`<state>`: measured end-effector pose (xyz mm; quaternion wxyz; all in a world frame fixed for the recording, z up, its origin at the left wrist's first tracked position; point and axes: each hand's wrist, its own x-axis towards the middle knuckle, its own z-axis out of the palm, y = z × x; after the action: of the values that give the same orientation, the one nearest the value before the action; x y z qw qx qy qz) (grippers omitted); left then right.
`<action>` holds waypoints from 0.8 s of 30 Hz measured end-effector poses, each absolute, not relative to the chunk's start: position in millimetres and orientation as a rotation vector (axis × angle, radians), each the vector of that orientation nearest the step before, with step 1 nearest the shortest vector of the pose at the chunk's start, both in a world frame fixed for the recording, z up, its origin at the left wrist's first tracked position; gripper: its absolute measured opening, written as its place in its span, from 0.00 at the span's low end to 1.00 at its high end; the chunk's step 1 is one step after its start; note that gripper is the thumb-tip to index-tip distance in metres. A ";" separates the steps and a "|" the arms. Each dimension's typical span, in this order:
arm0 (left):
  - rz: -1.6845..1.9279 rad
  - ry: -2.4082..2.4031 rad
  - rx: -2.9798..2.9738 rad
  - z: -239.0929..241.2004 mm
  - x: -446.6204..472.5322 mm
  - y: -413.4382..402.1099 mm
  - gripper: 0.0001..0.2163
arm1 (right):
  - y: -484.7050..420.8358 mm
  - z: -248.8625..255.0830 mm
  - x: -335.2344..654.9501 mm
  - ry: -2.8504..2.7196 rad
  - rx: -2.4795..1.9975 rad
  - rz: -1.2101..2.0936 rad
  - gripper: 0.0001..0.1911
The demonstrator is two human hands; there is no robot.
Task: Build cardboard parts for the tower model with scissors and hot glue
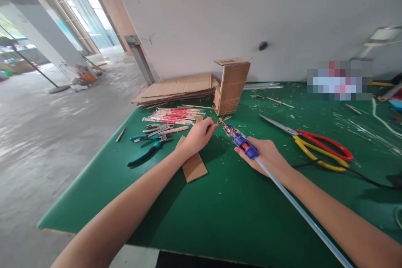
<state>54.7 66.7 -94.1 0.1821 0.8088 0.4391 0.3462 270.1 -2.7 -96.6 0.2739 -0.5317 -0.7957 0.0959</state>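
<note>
My right hand is wrapped round a blue hot glue gun, with a long translucent glue stick running out of its back end. The gun's front is crusted with brown scraps, and its tip points at my left fingertips. My left hand is closed in a pinch just left of the nozzle; whatever lies between its fingers is too small to make out. Beneath the left wrist lies a flat cardboard strip. Just beyond both hands an upright folded cardboard piece stands on the green table.
Left of my hands lie wrapped wooden sticks, teal-handled pliers and other metal tools. Stacked cardboard sheets rest at the back. Large scissors with red and yellow handles lie right, beside a black cable.
</note>
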 end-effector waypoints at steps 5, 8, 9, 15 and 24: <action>0.975 1.220 2.311 -94.4 54.5 67.5 0.12 | -3.7 -94.6 269.4 -2.136 -1.434 0.257 0.13; 0.991 1.227 2.313 -94.5 54.7 67.6 0.12 | -3.6 -94.7 269.4 -2.133 -1.430 0.252 0.13; 0.994 1.229 2.314 -94.5 54.8 67.5 0.11 | -3.6 -94.7 269.4 -2.134 -1.431 0.256 0.13; 0.992 1.252 2.277 -93.5 54.7 66.9 0.12 | -2.3 -96.6 270.2 -2.141 -1.443 0.228 0.13; 1.018 1.284 2.264 -92.6 55.2 69.1 0.12 | -1.1 -100.5 271.7 -2.155 -1.414 0.230 0.13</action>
<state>55.2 69.1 -92.6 0.1726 0.7979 0.4527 0.3587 271.7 -1.1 -100.5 0.2734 -0.5255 -0.8011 0.0857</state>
